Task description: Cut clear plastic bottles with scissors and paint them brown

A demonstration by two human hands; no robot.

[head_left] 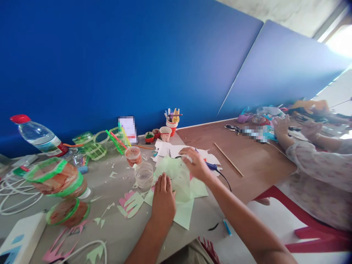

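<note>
My left hand (pixel 163 200) lies flat, fingers together and stretched out, pressing on pale green paper sheets (pixel 184 216) on the grey table (pixel 121 234). My right hand (pixel 195 163) rests on the far side of a translucent pale green shape (pixel 176 174) lying on those sheets, fingers curled over its top edge. A blue-handled tool with a black cord (pixel 212 167) lies just right of my right hand. White paper pieces (pixel 167 149) lie beyond it.
Two clear plastic cups (pixel 144 175) stand near my left hand. A water bottle (pixel 41 138), green-taped rolls (pixel 55 176), green frames (pixel 93 146), paper scraps and cups of supplies (pixel 172 126) crowd the left. Another person's hands (pixel 282 126) work at the brown table (pixel 247 161); a red chair (pixel 302 220) stands right.
</note>
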